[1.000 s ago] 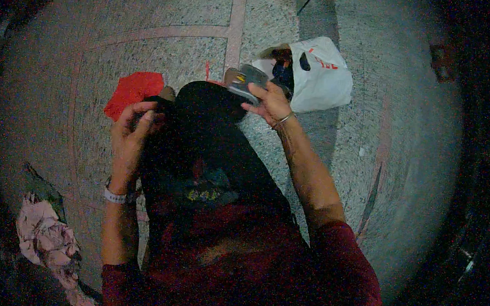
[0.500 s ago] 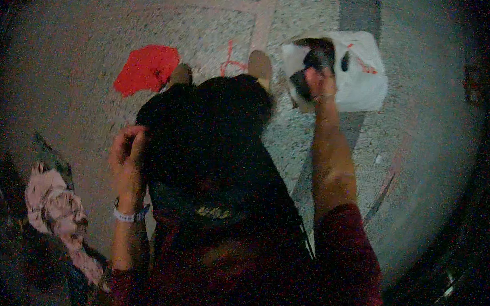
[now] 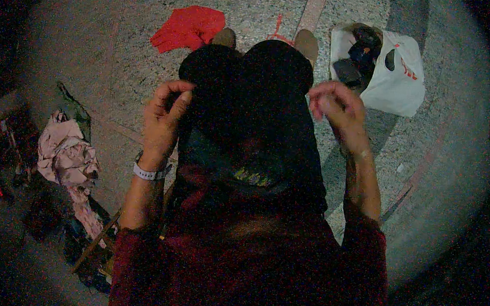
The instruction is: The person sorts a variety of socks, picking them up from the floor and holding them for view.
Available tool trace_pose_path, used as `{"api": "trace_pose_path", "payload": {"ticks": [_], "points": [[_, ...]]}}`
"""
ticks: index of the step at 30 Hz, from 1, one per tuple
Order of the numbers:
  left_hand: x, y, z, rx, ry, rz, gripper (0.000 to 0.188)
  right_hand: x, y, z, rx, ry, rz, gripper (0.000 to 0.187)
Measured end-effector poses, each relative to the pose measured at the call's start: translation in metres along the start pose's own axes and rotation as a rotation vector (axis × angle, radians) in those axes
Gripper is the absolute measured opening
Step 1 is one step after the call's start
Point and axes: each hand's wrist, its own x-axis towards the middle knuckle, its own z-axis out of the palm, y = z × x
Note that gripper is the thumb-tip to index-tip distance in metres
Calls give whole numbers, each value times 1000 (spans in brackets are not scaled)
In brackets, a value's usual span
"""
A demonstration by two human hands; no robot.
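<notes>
My left hand is beside my left knee, its fingers loosely curled and the thumb apart from them; the fingertips meet the edge of my black trousers. No object shows in it. Over by the right thigh, my right hand is bent at the fingers, slightly blurred and apparently holding nothing. Just beyond it lies a white plastic bag with red print and a cut-out handle. Its mouth faces left, and dark items show inside, too dim to name.
A red cloth lies on the speckled floor by my left shoe. My right shoe points forward. At the left are crumpled pinkish paper or cloth and a dark heap. A thin stick slants beside them.
My right hand has come out of the bag and back toward my right thigh. The left hand keeps to my left knee. The whole view has shifted, so things appear farther right and higher.
</notes>
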Motion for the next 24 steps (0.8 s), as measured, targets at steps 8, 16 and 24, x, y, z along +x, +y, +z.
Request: {"api": "trace_pose_path", "payload": {"ticks": [8, 16, 24], "points": [[5, -10, -22, 339, -353, 342, 27, -11, -26, 84, -820, -370, -446, 30], [3, -48, -28, 43, -255, 62, 20, -2, 2, 53, 264, 24, 115, 17], [6, -69, -33, -192, -74, -1, 17, -7, 0, 60, 424, 256, 14, 17]]}}
